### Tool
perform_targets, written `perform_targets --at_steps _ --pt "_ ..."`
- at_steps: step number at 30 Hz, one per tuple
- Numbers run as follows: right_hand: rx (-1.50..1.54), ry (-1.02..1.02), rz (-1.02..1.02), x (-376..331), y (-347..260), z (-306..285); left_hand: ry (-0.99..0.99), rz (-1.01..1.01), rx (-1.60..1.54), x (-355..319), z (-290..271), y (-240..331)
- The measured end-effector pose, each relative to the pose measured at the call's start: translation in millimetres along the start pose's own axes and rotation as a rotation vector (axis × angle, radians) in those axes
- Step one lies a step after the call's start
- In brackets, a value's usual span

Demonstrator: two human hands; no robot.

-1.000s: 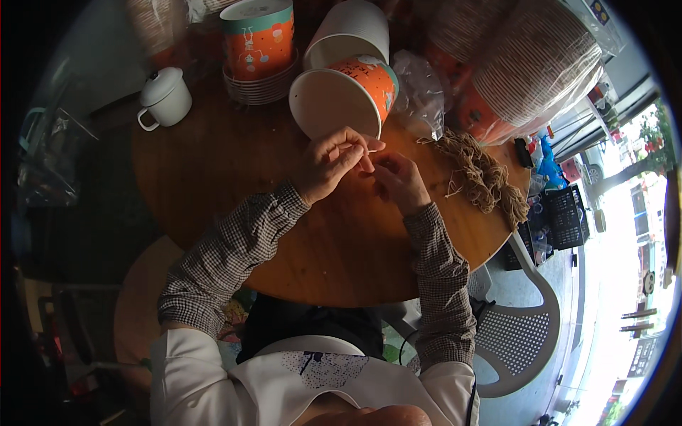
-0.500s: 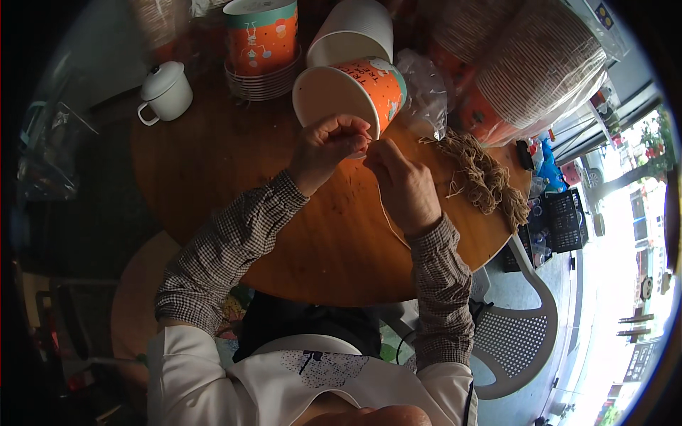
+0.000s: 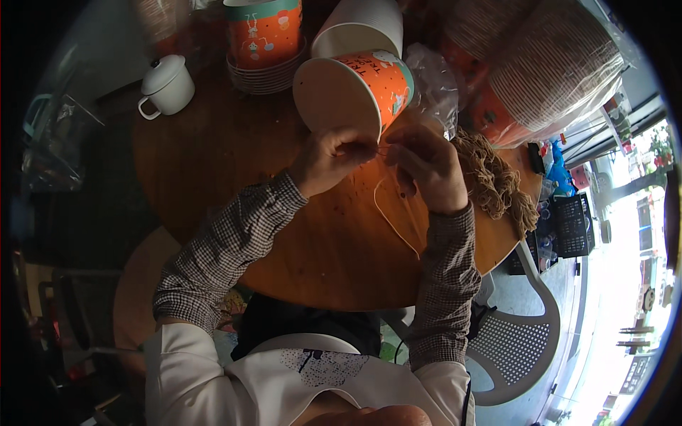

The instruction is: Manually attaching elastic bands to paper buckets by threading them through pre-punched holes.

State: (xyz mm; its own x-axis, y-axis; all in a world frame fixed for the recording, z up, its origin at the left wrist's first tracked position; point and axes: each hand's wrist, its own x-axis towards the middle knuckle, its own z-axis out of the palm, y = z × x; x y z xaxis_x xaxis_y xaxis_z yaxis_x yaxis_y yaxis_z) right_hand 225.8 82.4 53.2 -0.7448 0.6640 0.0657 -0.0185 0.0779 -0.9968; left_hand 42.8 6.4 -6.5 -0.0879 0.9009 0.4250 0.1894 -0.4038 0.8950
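Right hand (image 3: 430,167) shifted rightward, center frame | Left hand (image 3: 334,162) pinching thin cord (image 3: 382,150) | Right fingers curled, grip unclear | Orange tub (image 3: 383,84) lying above

Strand between left hand (image 3: 330,162) and right hand (image 3: 432,169), too fine to follow! Right fingers shadowed, grip hard to call. Loose string (image 3: 384,216) slips from sight by right sleeve (image 3: 447,284). Left hand masks bit of orange tub's (image 3: 352,92) rim. Over at surface's far edge: white tub stack (image 3: 366,25) half hidden behind, top cropped; upright tub (image 3: 264,37), cropped too. Past right edge, street (image 3: 639,248) lost in glare.
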Motion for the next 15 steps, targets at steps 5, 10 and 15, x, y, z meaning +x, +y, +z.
perform_targets --at_steps 5,10,15 --pt "-0.219 0.020 -0.188 13.0 29.7 -42.3 -0.048 -0.202 -0.249 3.5 -6.4 10.3" --pt "-0.315 0.105 -0.241 4.9 16.4 -25.8 -0.024 -0.316 -0.305 2.3 -7.2 13.9" --pt "-0.354 0.113 -0.385 7.0 26.1 -7.6 0.020 -0.325 -0.323 3.3 -4.4 20.5"
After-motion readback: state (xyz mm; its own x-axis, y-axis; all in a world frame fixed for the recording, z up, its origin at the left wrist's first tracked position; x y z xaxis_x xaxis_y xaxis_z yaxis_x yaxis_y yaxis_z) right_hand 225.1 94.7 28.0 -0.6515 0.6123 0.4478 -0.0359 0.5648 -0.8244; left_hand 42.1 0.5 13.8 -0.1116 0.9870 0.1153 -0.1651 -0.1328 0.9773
